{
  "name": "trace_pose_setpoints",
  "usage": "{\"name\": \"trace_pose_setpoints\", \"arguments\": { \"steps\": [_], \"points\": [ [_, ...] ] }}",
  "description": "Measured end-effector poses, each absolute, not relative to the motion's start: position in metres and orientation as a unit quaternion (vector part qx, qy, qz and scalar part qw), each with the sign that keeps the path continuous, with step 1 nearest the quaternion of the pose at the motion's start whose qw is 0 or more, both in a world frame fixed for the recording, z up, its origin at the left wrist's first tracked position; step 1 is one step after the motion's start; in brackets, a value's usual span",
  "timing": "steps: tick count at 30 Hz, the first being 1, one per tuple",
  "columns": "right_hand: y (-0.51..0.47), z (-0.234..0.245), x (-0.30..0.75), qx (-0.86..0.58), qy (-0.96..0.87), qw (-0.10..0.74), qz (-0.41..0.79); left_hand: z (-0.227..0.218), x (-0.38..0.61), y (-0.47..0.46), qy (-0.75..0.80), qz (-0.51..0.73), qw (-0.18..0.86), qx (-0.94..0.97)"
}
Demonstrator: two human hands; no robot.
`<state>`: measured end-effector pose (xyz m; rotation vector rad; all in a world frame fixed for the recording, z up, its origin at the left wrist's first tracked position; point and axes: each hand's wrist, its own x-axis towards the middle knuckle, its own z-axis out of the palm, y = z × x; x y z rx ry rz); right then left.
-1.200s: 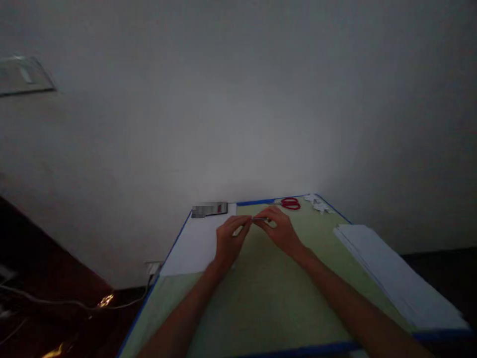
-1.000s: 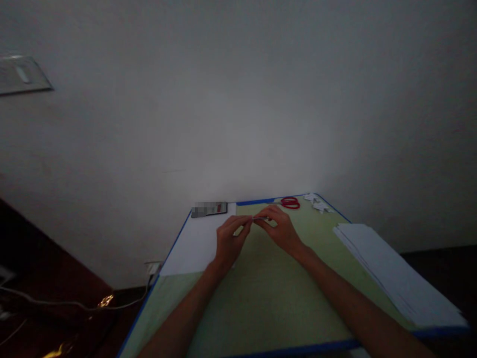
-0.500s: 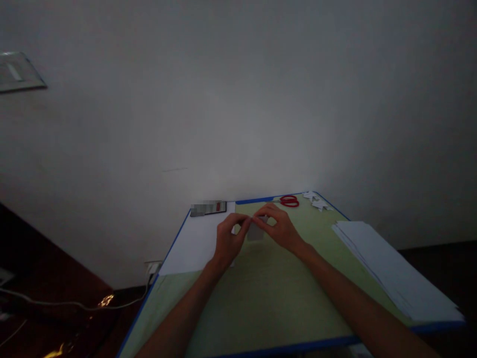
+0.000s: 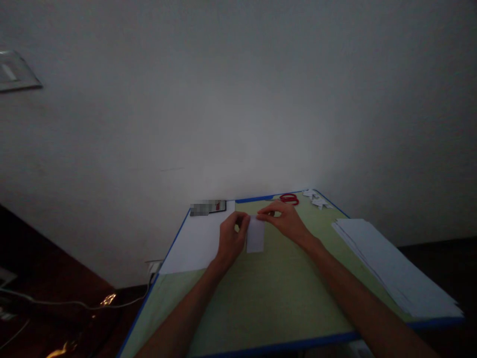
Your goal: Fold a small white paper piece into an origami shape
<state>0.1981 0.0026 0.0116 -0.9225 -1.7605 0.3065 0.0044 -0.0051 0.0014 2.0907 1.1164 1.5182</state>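
Note:
A small white paper rectangle (image 4: 255, 235) hangs upright over the green table (image 4: 268, 293). My left hand (image 4: 230, 239) pinches its upper left corner with fingers closed. My right hand (image 4: 285, 220) pinches its upper right corner, fingers curled. Both hands are raised a little above the table near its far end. Under my left hand lies a white sheet (image 4: 199, 239) on the table's far left part.
Red-handled scissors (image 4: 289, 199) and small white paper scraps (image 4: 316, 200) lie at the far edge by the wall. A dark flat object (image 4: 208, 207) rests at the far left. A stack of white sheets (image 4: 391, 268) runs along the right edge. Cables (image 4: 74, 303) lie on the floor, left.
The paper, earlier held edge-on as a thin strip between my fingertips, has swung down and now hangs flat, facing me. Both hands stayed in nearly the same place.

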Motion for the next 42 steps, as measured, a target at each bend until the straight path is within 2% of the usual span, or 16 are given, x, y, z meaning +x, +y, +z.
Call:
{"name": "trace_pose_setpoints", "arguments": {
  "steps": [8,20,24,29,37,42],
  "points": [
    [0.006,0.005,0.196,-0.412,-0.708,0.542,0.188,0.002,0.008,-0.005,0.422,0.528,0.165,0.718],
    [0.008,0.003,0.198,-0.383,-0.741,0.535,0.129,0.000,0.008,-0.004,0.418,0.542,0.223,0.695],
    [0.007,0.000,0.191,-0.412,-0.695,0.539,0.239,0.002,0.004,-0.002,0.419,0.558,0.264,0.666],
    [0.008,-0.007,0.182,-0.378,-0.658,0.490,0.429,0.001,0.002,0.002,0.416,0.582,0.301,0.631],
    [0.011,-0.004,0.185,-0.395,-0.613,0.552,0.405,-0.005,0.009,0.000,0.408,0.579,0.372,0.600],
    [0.006,-0.003,0.179,-0.396,-0.602,0.565,0.401,-0.006,0.007,-0.001,0.411,0.588,0.349,0.603]
  ]
}}
